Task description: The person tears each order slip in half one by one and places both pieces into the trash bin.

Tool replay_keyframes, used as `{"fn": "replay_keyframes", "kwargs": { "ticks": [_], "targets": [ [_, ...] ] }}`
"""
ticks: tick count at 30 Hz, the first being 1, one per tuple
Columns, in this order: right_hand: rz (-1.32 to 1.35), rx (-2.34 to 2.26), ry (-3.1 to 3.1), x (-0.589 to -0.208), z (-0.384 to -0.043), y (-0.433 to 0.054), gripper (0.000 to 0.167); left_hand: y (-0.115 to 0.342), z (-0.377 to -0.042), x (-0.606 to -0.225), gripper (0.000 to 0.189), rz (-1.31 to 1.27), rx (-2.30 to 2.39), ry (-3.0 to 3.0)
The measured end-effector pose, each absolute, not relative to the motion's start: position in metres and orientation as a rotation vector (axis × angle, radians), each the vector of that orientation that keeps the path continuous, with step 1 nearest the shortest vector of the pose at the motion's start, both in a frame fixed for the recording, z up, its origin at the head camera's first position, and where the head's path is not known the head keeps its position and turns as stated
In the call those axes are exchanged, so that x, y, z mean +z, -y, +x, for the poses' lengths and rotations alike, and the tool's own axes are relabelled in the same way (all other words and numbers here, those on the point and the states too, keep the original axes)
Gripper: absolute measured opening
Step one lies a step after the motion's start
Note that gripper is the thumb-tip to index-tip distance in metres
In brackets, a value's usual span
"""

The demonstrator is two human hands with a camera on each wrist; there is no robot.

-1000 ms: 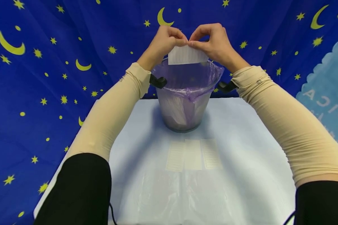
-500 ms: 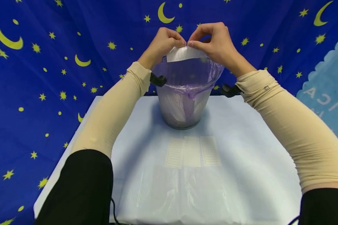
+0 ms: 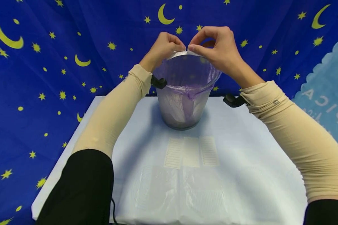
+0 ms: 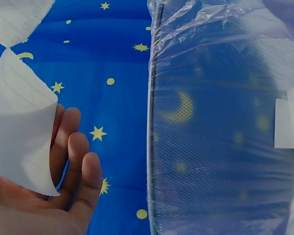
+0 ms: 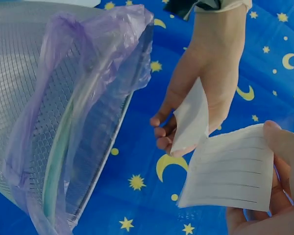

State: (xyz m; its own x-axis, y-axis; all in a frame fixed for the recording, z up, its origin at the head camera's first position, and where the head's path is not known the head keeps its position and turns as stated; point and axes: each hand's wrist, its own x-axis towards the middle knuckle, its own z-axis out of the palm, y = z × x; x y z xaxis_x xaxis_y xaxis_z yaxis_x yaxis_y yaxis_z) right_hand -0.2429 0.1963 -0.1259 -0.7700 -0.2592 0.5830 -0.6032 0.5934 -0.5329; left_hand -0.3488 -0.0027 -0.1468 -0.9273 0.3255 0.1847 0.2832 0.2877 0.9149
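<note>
Above the bin, a small sheet of lined paper point(image 3: 178, 54) is stretched between my hands. My left hand point(image 3: 167, 47) pinches one half and my right hand point(image 3: 219, 47) the other, thumbs against the near side. In the right wrist view, the lined half point(image 5: 230, 169) and the blank-looking half point(image 5: 192, 117) meet only at a narrow point, with a ragged tear along the edge. The left wrist view also has the two parts joined at a thin neck, one piece of paper point(image 4: 24, 122) curving over the left palm. Below stands a mesh waste bin point(image 3: 171, 109) with a purple bag point(image 3: 189, 106).
Three paper slips, left point(image 3: 173, 153), middle point(image 3: 190, 152) and right point(image 3: 209, 151), lie side by side before the bin on a white-covered table point(image 3: 242, 181). White paper point(image 4: 286, 125) is inside the bin. A blue star-and-moon curtain point(image 3: 112, 18) hangs behind.
The sheet, nearly whole a second ago, has split down from its top edge and tilted. My hands have drawn slightly apart, the right one shifting right with its wrist lower.
</note>
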Motion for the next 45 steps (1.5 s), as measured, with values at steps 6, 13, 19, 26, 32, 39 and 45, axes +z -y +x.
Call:
{"fn": "replay_keyframes", "kwargs": {
  "ticks": [6,13,19,26,32,39,45],
  "targets": [
    [0.681,1.073,2.29,-0.129,-0.232,-0.201,0.022,-0.001,-0.348,-0.148,0.012,0.573,1.787,-2.484],
    [0.685,1.144,2.221,-0.134,-0.227,-0.203,0.018,0.001,-0.344,-0.147,0.009,0.53,1.8,-2.513],
    [0.569,1.12,2.268,-0.136,-0.239,-0.206,0.022,0.007,-0.343,-0.149,0.012,0.555,1.764,-2.556],
    [0.371,1.141,2.357,-0.145,-0.261,-0.212,0.026,0.02,-0.341,-0.15,0.007,0.562,1.842,-2.543],
    [0.35,1.141,2.382,-0.15,-0.274,-0.208,0.026,0.044,-0.338,-0.15,0.005,0.465,1.931,-2.575],
    [0.282,1.122,2.41,-0.157,-0.273,-0.221,0.026,0.043,-0.337,-0.159,0.006,0.543,2.036,-2.453],
    [0.274,1.07,2.444,-0.164,-0.27,-0.232,0.029,0.046,-0.333,-0.166,0.003,0.534,2.053,-2.407]
  ]
}}
